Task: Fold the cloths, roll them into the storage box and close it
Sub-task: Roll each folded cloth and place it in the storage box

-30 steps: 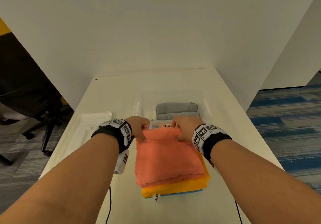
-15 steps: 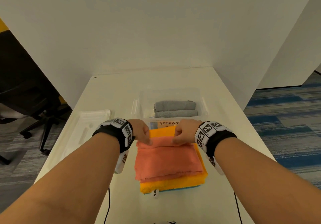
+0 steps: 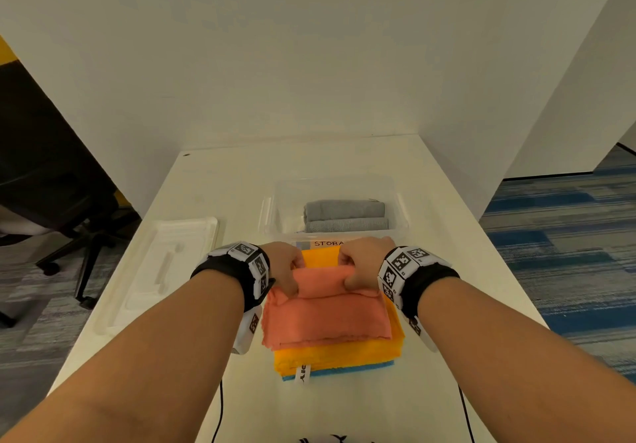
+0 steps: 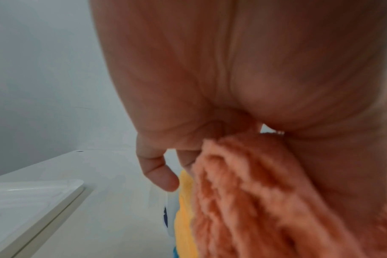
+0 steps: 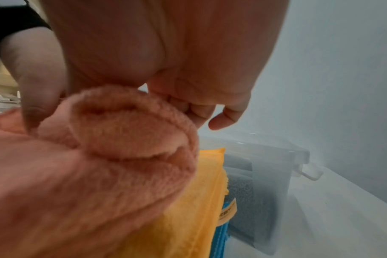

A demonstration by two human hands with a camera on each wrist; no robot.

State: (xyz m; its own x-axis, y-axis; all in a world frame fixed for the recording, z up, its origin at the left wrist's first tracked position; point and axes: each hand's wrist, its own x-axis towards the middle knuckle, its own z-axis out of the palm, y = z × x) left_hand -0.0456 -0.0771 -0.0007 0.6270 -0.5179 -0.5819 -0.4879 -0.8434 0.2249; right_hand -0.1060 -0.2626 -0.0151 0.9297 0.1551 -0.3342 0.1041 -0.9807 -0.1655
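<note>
Setting was an office. A narrow white table [image 3: 241, 184] stood boxed in by plain white partition panels [image 3: 309, 64] at the back and on the right, like a desk cubicle. Floor was carpet tile: grey at left, blue-and-grey striped [image 3: 568, 253] at right. A black swivel office chair [image 3: 51, 167] on a castor base stood left of the table.

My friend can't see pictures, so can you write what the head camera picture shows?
Two hands, the left hand and right hand, roll the far edge of a fuzzy salmon-pink cloth lying on a folded yellow cloth and a blue cloth. Behind sits a clear plastic storage box holding two rolled grey cloths, its white lid lying left.
</note>
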